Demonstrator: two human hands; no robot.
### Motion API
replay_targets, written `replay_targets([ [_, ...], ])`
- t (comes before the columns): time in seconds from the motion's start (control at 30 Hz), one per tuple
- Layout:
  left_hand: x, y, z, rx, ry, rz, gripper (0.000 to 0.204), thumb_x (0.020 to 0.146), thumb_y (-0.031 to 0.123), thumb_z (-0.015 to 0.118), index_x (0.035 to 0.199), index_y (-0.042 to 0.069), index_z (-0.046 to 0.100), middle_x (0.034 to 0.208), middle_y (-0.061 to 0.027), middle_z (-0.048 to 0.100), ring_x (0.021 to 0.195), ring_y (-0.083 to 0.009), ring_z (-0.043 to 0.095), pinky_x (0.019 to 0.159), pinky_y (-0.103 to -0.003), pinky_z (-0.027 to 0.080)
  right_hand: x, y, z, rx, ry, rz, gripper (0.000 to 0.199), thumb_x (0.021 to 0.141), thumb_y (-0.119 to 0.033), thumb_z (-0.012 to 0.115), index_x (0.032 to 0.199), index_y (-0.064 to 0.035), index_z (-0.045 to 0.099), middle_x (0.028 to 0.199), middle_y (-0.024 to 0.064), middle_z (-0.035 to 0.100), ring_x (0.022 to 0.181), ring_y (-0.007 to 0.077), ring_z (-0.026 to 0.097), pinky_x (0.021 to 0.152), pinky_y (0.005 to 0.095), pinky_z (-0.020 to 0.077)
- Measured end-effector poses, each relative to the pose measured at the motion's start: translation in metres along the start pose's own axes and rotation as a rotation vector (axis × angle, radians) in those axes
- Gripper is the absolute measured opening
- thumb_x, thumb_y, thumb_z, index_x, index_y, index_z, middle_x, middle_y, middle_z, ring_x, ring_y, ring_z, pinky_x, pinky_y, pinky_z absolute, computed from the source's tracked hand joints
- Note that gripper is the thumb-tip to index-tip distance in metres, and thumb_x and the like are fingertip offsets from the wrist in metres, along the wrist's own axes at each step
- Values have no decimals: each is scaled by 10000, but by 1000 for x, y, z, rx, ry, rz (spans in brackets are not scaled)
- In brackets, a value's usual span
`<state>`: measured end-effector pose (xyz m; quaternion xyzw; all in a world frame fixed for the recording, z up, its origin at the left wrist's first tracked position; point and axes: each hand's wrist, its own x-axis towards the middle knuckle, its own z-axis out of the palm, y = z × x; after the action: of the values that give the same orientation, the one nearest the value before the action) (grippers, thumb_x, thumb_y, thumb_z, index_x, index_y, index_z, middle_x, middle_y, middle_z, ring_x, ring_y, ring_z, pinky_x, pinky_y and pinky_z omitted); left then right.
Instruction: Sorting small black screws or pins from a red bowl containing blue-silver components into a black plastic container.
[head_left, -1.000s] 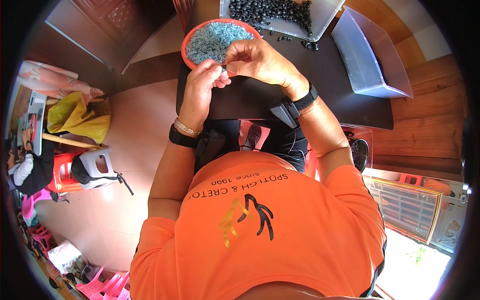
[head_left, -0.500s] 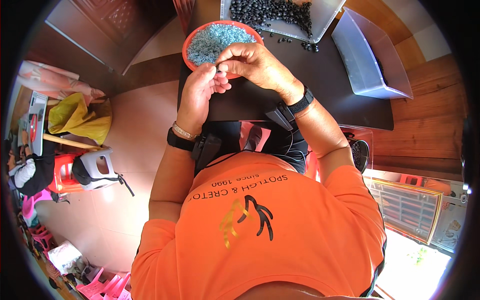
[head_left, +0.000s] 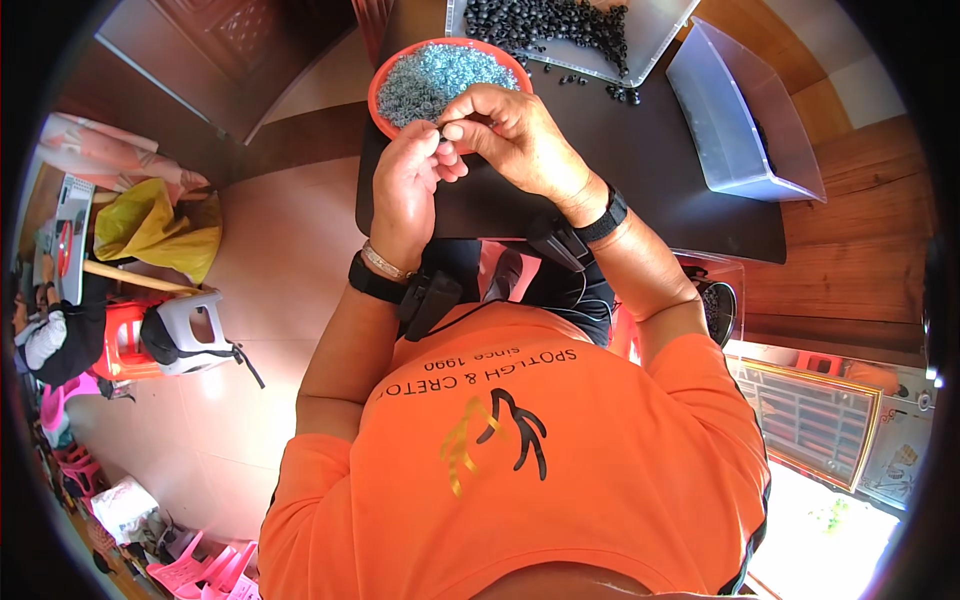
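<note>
Left hand (head_left: 404, 180) and right hand (head_left: 520, 145), shifted slightly rightward, pinch a small dark piece (head_left: 442, 134) near the red bowl (head_left: 376, 110). Handling apparently continues.

Bowl (head_left: 374, 100) on table (head_left: 640, 190); bin (head_left: 655, 35) behind, second bin (head_left: 712, 125) right.

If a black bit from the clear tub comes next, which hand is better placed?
Probably the right hand: it's nearer the black bits in the clear tub. The left hand is farther away.
</note>
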<state>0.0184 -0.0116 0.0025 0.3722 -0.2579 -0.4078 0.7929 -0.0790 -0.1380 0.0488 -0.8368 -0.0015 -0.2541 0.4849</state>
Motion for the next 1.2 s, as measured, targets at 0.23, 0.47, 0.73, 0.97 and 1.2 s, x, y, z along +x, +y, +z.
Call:
replay_targets([
  [0.23, -2, 1, 8, 298, 29, 126, 237, 924, 226, 464, 899, 13, 566, 794, -27, 573, 711, -117, 554, 676, -238, 423, 2, -1, -6, 212, -58, 174, 84, 914, -93, 589, 916, -13, 617, 774, 57, 654, 730, 131, 625, 697, 249, 495],
  [0.47, -7, 9, 3, 191, -36, -14, 225, 912, 221, 472, 914, 18, 567, 797, -31, 568, 702, -127, 553, 672, -250, 421, 1, -8, -10, 23, -134, 70, 84, 909, -94, 595, 904, -11, 602, 784, 64, 663, 750, 148, 643, 693, 284, 503],
  [0.73, -13, 2, -5, 112, 35, -121, 210, 918, 210, 463, 920, 24, 561, 805, -37, 558, 740, -157, 562, 695, -266, 412, 3, -13, -15, -266, 129, -188, 77, 871, -59, 643, 921, -5, 618, 831, 71, 625, 763, 168, 631, 699, 286, 507],
  [0.97, -14, -11, -8, -125, -146, -121, 215, 932, 221, 449, 932, 28, 546, 868, -62, 549, 792, -203, 558, 741, -314, 413, 21, 33, -54, -396, -16, 71, 120, 849, -56, 618, 958, -11, 639, 870, 85, 661, 767, 162, 630, 688, 284, 494],
  [1.2, -15, -23, -13, -240, -215, -146, 213, 925, 225, 438, 941, 33, 529, 900, -63, 544, 839, -218, 550, 772, -341, 410, 23, 70, -54, -782, 85, -75, 162, 766, -85, 630, 925, -75, 661, 835, 91, 641, 782, 282, 632, 685, 364, 513],
])
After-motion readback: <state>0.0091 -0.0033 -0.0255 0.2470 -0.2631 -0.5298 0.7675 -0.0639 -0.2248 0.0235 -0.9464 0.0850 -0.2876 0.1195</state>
